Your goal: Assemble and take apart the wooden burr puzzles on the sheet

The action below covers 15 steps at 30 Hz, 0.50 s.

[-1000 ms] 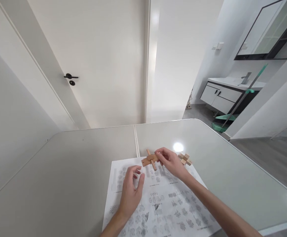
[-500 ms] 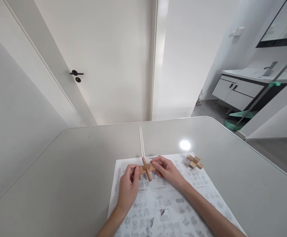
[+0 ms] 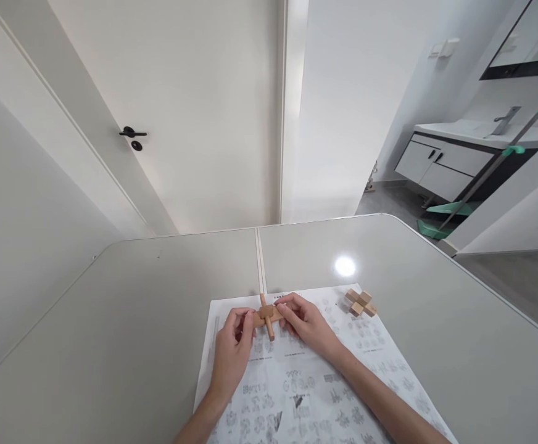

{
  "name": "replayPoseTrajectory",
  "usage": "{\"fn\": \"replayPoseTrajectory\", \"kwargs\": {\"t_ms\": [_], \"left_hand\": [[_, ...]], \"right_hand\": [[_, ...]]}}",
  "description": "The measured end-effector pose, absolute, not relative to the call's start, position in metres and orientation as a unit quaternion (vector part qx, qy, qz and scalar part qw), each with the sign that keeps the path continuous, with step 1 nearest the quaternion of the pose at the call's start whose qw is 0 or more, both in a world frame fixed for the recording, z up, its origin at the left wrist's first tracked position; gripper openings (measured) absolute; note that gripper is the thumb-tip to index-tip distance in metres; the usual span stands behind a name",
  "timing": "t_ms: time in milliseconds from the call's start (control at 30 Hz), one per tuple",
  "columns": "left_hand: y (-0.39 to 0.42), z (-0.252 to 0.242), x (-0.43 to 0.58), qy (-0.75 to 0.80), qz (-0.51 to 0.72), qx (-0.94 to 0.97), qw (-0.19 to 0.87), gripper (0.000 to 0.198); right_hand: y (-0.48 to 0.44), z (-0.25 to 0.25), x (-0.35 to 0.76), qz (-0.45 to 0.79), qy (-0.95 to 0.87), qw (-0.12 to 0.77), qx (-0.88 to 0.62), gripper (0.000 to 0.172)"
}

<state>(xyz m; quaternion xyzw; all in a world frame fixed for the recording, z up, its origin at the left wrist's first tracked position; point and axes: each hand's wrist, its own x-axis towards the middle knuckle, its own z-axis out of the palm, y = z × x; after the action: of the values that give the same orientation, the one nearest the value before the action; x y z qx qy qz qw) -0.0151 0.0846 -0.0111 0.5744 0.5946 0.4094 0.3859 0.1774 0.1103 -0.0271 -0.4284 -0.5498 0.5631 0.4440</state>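
Observation:
Between my two hands is a cross-shaped wooden interlocking puzzle [image 3: 266,312], with a flat bar running sideways and a round rod passing across it. My left hand [image 3: 232,345] pinches the left end of the bar between thumb and fingers. The bar's right end is pinched by my right hand [image 3: 303,319]. Below them lies a large printed paper sheet [image 3: 292,394] covered with small diagrams. Another wooden block puzzle [image 3: 361,303], made of crossed square pieces, rests near the sheet's upper right corner. My fingers hide both ends of the bar.
The sheet lies on a grey table [image 3: 125,345] with a seam down its middle. Beyond the far edge stands a white door [image 3: 204,111] with a black handle. At right are a sink cabinet [image 3: 449,160] and a green dustpan [image 3: 435,229].
The whole view has shifted slightly. Both hands still hold the puzzle, whose rod now looks a little more upright in the picture. The other block puzzle stays on the sheet.

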Motion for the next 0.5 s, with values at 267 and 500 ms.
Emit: {"fn": "replayPoseTrajectory", "kwargs": {"t_ms": [267,500], "left_hand": [[0.0839,-0.0139,-0.0174,0.59,0.406,0.581,0.387,0.037],[0.0786,-0.0068,-0.0164,0.572,0.407,0.6,0.384,0.032]], "right_hand": [[0.1098,-0.0299,0.1766,0.557,-0.556,0.445,-0.428,0.045],[0.1078,-0.0336,0.1772,0.558,-0.554,0.454,-0.42,0.046]]}}
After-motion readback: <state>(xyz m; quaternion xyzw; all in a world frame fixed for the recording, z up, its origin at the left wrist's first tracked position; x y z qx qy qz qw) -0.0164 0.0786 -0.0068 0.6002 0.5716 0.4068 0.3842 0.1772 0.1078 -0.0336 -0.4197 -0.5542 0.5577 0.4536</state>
